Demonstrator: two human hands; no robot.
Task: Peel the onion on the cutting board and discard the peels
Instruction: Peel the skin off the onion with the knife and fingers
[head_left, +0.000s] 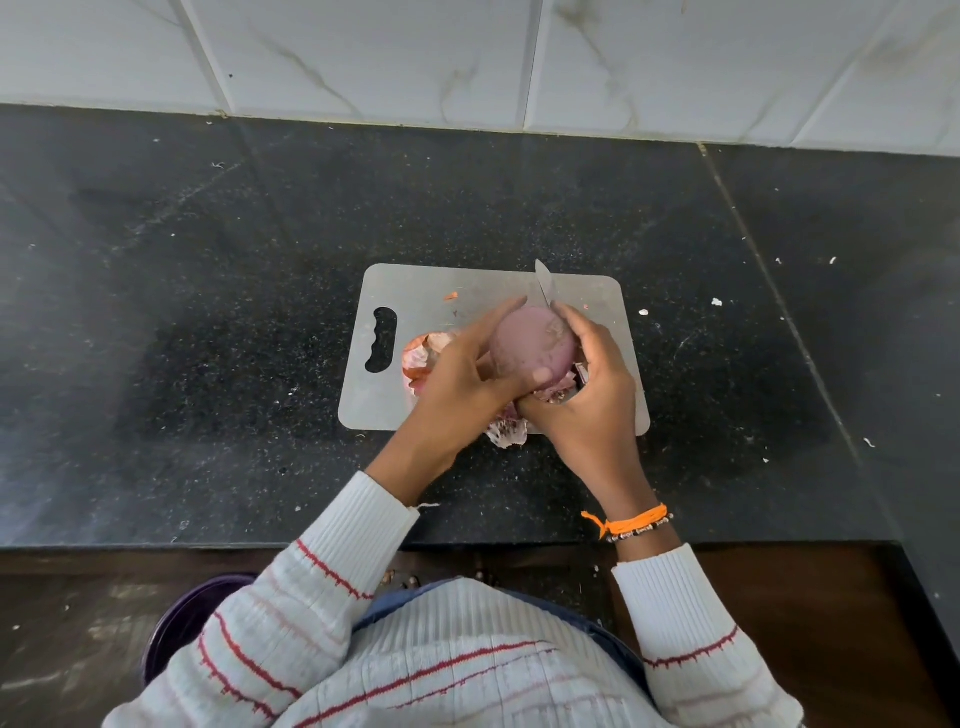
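seen from above, a person in a striped white sweater peels a purple onion (532, 340) held just over a pale cutting board (447, 291) on a dark speckled table (208, 260). the left hand (462, 374) cups the onion from the left, its fingers (498, 317) curled round the bulb and the thumb pressing the near side. the right hand (592, 379) wraps the right side, fingers curled; it appears to hold a knife (543, 286) whose blade tip sticks up behind the onion, though the handle is hidden. most of the onion looks smooth and bare, so peeling seems well along, with a last flap of skin (558, 392) at the underside between the hands. discarding is not yet done: loose peels (423, 356) lie on the board's left part, and another scrap (506, 432) hangs off its near edge. a dark purple bin (182, 623) shows below the table edge, likely for the peels. the raised blade sits close to the fingers.
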